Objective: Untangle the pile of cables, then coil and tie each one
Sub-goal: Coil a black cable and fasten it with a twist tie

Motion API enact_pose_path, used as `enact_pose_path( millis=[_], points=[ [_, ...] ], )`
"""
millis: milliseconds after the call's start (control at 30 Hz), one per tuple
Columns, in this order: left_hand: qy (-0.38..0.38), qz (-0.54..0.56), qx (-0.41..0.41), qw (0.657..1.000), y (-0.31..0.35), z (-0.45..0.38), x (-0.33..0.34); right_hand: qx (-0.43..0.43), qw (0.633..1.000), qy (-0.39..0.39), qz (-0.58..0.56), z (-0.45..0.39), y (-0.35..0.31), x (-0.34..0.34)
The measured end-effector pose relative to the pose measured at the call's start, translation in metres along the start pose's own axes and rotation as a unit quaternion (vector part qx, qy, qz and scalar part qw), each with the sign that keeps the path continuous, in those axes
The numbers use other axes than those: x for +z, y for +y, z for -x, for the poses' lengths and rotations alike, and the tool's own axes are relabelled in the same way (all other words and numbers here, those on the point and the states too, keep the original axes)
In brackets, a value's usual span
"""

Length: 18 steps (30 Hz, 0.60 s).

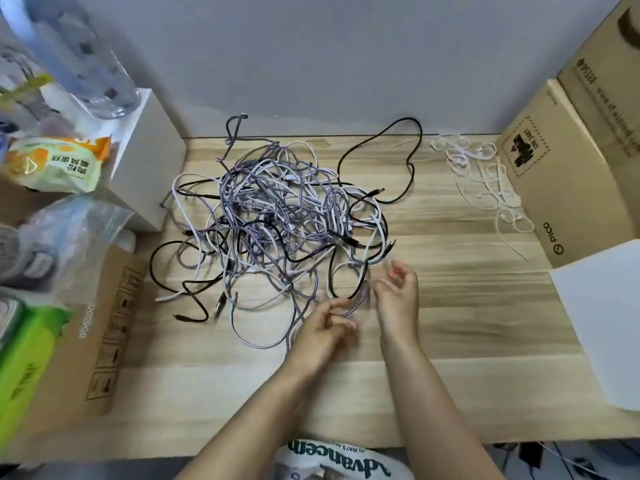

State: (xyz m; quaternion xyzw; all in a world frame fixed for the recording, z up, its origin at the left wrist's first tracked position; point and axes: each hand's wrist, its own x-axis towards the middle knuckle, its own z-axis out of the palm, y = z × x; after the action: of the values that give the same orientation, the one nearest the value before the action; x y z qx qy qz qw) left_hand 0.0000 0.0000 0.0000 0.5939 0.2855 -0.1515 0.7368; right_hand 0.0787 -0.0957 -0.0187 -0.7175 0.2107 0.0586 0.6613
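Cables [273,216] lie in a tangled pile at the middle of the desk [450,306], black, white and braided grey strands looping over one another. At the pile's near edge the left hand [323,332] has its grip closed on a braided cable [356,304], pinching it between curled fingers. Just beside it the right hand [396,292] hovers with relaxed, open fingers, holding nothing. White ties [485,174] are strewn farther right, by a cardboard box [568,174]. A white box [149,147] stands left of the pile.
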Motion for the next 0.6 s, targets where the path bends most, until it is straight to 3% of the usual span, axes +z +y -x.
enact_pose_path(
  millis=[233,367,500,600],
  points=[
    [-0.011,0.017,-0.111,0.994,0.002,-0.011,0.001,0.03,0.992,-0.092,0.086,-0.013,-0.001,0.011],
    [-0.036,0.03,-0.172,0.984,0.003,-0.011,-0.007,0.039,0.986,-0.094,0.133,-0.008,0.004,0.009],
    [-0.071,0.13,-0.254,0.956,0.008,-0.013,-0.015,0.012,0.997,-0.081,-0.001,0.008,-0.024,0.012],
    [-0.106,0.276,-0.248,0.923,0.02,-0.017,-0.018,-0.001,0.991,-0.126,-0.054,0.025,-0.044,0.014]
  ],
)
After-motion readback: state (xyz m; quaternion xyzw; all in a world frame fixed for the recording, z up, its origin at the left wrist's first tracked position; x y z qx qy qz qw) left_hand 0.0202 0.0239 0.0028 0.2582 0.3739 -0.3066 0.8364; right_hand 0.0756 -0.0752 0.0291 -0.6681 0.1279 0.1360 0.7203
